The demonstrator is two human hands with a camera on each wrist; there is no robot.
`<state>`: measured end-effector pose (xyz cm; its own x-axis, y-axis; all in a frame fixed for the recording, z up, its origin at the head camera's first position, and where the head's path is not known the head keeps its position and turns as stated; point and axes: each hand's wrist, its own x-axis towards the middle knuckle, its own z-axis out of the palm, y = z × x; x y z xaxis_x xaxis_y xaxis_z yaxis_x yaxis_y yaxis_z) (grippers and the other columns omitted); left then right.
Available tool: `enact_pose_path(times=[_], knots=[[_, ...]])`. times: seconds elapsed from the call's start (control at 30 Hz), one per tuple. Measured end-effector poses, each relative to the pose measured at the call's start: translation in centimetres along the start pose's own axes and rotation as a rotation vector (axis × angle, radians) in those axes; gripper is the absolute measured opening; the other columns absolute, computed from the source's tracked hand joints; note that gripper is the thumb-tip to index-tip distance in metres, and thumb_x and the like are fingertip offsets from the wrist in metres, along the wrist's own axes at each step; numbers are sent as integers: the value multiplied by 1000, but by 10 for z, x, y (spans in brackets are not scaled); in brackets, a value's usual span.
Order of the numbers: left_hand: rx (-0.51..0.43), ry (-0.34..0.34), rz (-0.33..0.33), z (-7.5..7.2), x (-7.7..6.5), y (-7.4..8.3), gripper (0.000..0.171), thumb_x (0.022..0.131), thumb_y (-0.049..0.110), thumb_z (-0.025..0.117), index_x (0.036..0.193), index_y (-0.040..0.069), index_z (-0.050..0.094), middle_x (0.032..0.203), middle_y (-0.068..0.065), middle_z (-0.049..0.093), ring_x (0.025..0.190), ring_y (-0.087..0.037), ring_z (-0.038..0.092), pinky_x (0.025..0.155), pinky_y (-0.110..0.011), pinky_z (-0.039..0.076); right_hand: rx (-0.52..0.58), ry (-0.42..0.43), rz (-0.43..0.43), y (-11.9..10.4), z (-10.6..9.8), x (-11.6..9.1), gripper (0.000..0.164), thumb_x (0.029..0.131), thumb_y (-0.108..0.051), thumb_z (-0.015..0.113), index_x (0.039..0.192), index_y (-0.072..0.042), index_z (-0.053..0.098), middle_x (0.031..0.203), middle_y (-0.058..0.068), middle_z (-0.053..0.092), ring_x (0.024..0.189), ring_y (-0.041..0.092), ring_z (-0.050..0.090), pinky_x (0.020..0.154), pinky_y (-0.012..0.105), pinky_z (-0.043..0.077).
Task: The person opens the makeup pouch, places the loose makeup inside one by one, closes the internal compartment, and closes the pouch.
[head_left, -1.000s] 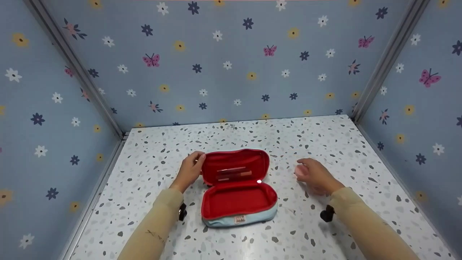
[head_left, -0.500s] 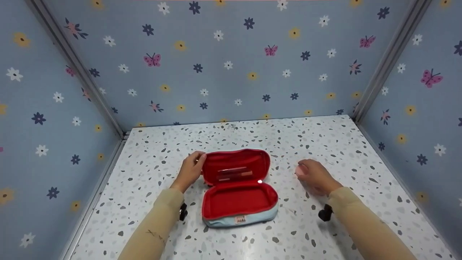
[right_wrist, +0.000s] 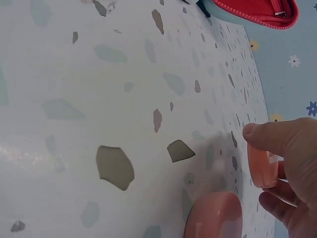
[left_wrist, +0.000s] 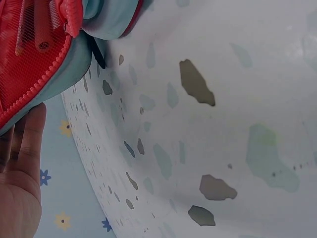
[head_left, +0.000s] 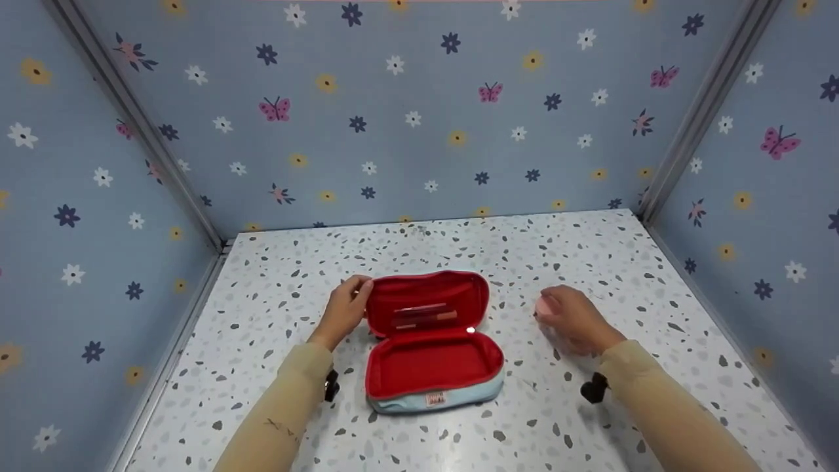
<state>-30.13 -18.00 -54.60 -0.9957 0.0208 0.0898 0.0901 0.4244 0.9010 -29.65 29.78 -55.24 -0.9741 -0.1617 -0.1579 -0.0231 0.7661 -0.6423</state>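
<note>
A pencil case [head_left: 434, 367], light blue outside and red inside, lies unzipped with its lid [head_left: 472, 295] raised. My left hand [head_left: 344, 308] grips the lid's left edge; in the left wrist view its fingers [left_wrist: 32, 134] lie against the lid's outer side. Several slim pen-like sticks [head_left: 425, 316] sit behind the lid's red mesh [left_wrist: 29, 79]. To the right of the case, my right hand [head_left: 577, 316] holds a rounded pink plastic piece [right_wrist: 262, 166] between thumb and fingers. A second rounded pink piece [right_wrist: 215, 218] rests on the table near that wrist, partly cut off.
The speckled white table [head_left: 419, 246] carries all of this. Flower-patterned blue walls [head_left: 419, 151] enclose it at the back and on both sides, with metal rails [head_left: 675, 131] at the corners. A black wrist camera [head_left: 594, 388] hangs under the right sleeve.
The right hand's fingers and the pink piece have shifted very slightly. The left hand and the pencil case have stayed in place.
</note>
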Motion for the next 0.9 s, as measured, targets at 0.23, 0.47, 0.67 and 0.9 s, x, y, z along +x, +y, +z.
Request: enact_pose_path(times=[0.23,0.47,0.67,0.9], knots=[[14,5,-12,1,0,-1,30,116,27,53,128,5,70,112,-15,73,91,-21,69,74,-31,62,-12,12,-47,-3,0,-2,67,100,-19,78,157,0,50,162,28,49,152,50,43,129,66,31],[6,4,-13,1,1,0,30,116,28,53,128,5,69,113,-15,73,94,-22,70,74,-31,63,-11,26,-69,-8,1,-5,65,100,-20,78,156,0,52,160,28,52,152,50,43,129,67,30],[8,2,-17,1,1,0,31,116,29,54,130,5,69,115,-16,73,95,-23,70,77,-34,65,-27,46,-126,-17,6,-5,61,100,-20,80,151,2,57,154,27,59,147,49,50,126,66,36],[11,0,-9,0,0,0,32,116,28,53,131,5,69,115,-16,74,93,-21,71,76,-33,64,-49,84,-252,-31,14,-4,53,95,-12,83,142,5,65,144,28,66,139,49,58,120,66,43]])
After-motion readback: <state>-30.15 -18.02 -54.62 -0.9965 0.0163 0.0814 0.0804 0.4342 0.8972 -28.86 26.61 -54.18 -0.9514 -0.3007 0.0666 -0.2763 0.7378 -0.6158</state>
